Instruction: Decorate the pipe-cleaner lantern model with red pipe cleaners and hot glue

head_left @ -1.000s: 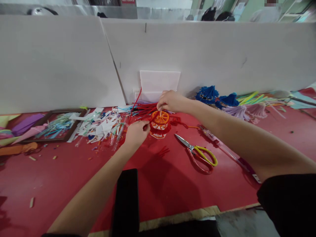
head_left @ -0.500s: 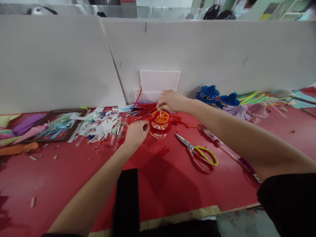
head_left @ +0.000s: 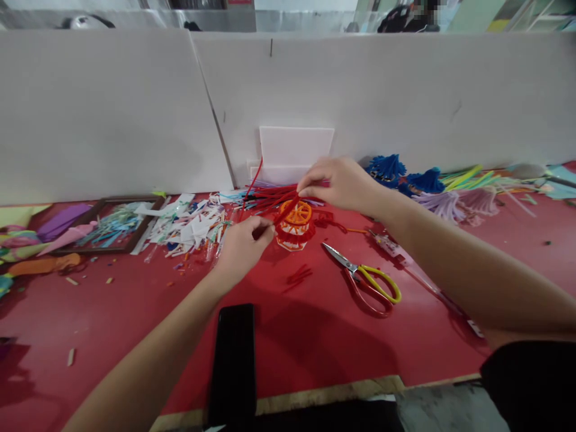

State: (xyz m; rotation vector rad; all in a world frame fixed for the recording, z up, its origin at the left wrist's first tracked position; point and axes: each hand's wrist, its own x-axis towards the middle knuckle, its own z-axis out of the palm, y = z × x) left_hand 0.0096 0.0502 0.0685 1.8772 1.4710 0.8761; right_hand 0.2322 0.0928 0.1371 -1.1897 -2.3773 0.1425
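Note:
A small round orange, red and white ornament (head_left: 296, 213) stands on the red table, with a fringed red band round its middle. My left hand (head_left: 249, 237) is closed at the ornament's left, pinching one end of a red fuzzy strip (head_left: 286, 210). Above the ornament, my right hand (head_left: 333, 183) pinches the strip's other end between thumb and fingers. The strip slants upward to the right between the two hands, in front of the ornament's top. Behind it lies a bundle of red strips (head_left: 265, 197).
Scissors (head_left: 357, 277) with red and yellow handles lie right of centre. A black phone (head_left: 234, 360) is at the front edge. Paper scraps (head_left: 193, 225) and a brown frame (head_left: 139, 234) lie left; blue tassels (head_left: 425, 180) sit right. A white partition (head_left: 360, 90) rises behind.
My right hand has moved up and right, off the ornament's top, and the red strip now stretches between both hands. The view has shifted slightly.

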